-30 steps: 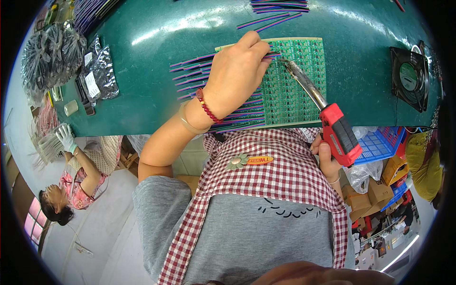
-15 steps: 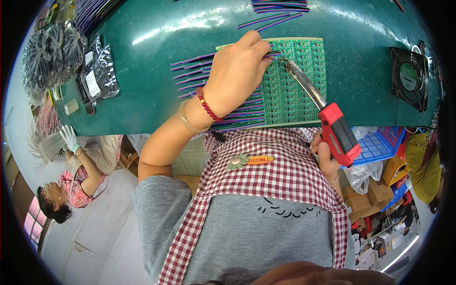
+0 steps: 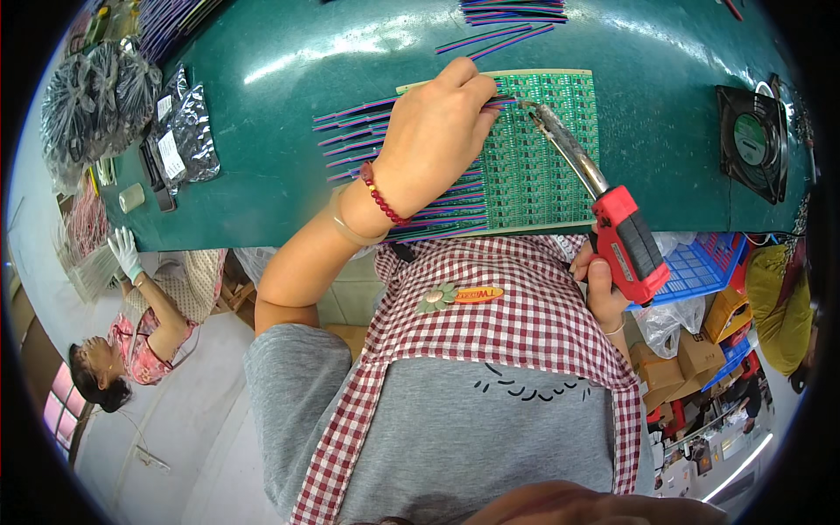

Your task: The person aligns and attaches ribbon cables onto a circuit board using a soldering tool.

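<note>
A panel of small green circuit boards [image 3: 551, 175] lies on the green table in front of me. Many striped ribbon wires [image 3: 350, 140] run in rows from its left side, partly covered by my left arm. My left hand [image 3: 442, 122] is closed in a pinch on a ribbon wire [image 3: 502, 101] over the panel's upper part. Below the panel, my right hand [image 3: 599, 284] grips a red and black soldering gun [image 3: 632, 245]. Its bent metal tip is just right of the pinched wire's end; whether it touches the board I cannot tell.
More ribbon wires [image 3: 512, 12] lie beyond the panel. A black fan [image 3: 752, 144] stands at the right. Plastic-bagged parts [image 3: 101, 105] and a white roll [image 3: 131, 198] sit at the left. A co-worker with a white glove [image 3: 127, 254] is at the left edge; a blue crate [image 3: 700, 271] stands at lower right.
The soldering gun's tip has moved slightly right and up, away from the wire's end. My left hand has stayed almost still, still pinching the ribbon wire.
</note>
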Demonstrator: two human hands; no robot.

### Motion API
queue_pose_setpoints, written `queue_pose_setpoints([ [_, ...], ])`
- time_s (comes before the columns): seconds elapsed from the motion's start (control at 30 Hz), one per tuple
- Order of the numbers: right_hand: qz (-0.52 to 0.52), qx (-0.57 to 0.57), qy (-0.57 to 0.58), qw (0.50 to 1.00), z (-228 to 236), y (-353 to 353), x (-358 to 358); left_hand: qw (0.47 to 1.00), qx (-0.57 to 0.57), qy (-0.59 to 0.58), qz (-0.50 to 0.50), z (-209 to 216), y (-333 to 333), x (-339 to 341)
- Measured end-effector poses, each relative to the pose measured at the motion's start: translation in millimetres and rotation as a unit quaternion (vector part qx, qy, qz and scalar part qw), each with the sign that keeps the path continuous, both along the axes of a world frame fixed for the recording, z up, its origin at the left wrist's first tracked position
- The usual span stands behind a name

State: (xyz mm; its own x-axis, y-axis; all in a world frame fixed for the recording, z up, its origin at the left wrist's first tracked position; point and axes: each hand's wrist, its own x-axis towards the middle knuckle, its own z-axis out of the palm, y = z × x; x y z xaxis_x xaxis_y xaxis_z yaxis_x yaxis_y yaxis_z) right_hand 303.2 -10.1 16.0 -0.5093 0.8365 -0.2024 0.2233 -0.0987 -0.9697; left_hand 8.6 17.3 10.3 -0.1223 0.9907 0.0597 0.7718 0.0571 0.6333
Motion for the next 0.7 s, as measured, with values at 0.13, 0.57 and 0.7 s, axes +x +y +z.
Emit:
queue_pose_setpoints([
  [0.13,-0.095,-0.010,0.038,0.995,4,3,-11,1.000,0.004,-0.004,-0.008,1,-3,-2],
  [0.57,-0.171,-0.054,0.137,0.974,5,21,-24,0.993,0.102,-0.004,0.053,8,-15,-5],
  [0.7,-0.160,-0.028,0.136,0.977,5,22,-21,0.996,0.088,-0.018,0.012,30,-18,1],
])
